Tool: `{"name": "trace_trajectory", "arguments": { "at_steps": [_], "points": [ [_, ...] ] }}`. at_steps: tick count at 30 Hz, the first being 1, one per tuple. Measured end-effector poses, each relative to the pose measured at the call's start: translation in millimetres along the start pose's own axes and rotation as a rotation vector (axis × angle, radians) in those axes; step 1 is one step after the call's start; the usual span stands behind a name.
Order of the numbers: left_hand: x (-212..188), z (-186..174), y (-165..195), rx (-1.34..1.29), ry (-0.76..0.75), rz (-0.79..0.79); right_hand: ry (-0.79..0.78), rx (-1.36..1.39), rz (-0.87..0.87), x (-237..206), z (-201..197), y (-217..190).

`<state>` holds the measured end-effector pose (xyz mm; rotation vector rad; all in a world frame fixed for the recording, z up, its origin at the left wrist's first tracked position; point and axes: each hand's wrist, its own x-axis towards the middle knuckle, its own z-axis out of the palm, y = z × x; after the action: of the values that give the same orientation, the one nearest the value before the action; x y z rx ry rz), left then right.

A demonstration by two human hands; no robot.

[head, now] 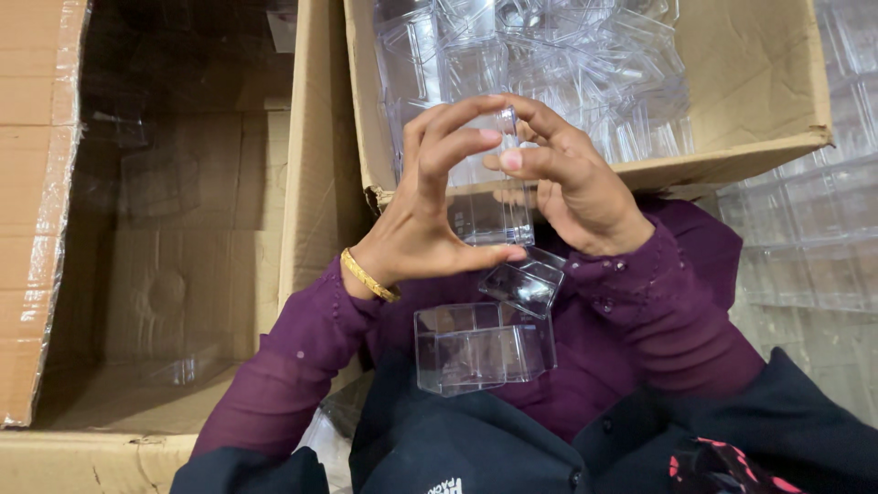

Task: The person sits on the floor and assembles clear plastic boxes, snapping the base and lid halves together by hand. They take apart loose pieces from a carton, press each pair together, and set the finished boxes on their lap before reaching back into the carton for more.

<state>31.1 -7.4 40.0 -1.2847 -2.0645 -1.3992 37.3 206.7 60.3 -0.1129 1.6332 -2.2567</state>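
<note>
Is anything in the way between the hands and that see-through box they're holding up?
Nothing visible. The left hand and the right hand already touch the clear box, fingers right on it. Two more clear pieces lie on the lap below, apart from it.

Could not separate the heaped clear plastic boxes (549, 64) in the right cardboard carton (750, 82); cut off by top edge. Saw stacked clear boxes (805, 229) cropped at right. Left carton's (55, 229) interior dim.
</note>
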Motion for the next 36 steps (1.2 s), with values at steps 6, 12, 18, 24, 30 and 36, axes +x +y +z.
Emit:
{"name": "trace_trajectory", "arguments": {
  "at_steps": [6,12,18,24,30,36],
  "points": [
    [7.6,-9.6,5.9,0.148,-0.094,0.001,0.050,0.004,0.028,2.2,0.9,-1.2],
    [2.0,-15.5,1.2,0.105,-0.064,0.022,0.015,-0.024,-0.021,1.3,4.9,-0.2],
    [-2.3,-9.1,-5.3,0.032,-0.012,0.015,0.012,-0.011,-0.027,0.0,8.5,-1.2],
    [-1.3,-8.8,-6.0,0.021,-0.012,0.002,0.046,-0.030,-0.040,3.7,14.5,-0.6],
    [0.0,-0.4,-2.1,0.081,0.004,-0.033,0.096,-0.026,-0.081,4.3,24.4,4.2],
    [-0.9,9.5,0.8,0.161,0.033,-0.080,0.119,-0.178,-0.212,8.6,27.7,11.7]
  ]
}}
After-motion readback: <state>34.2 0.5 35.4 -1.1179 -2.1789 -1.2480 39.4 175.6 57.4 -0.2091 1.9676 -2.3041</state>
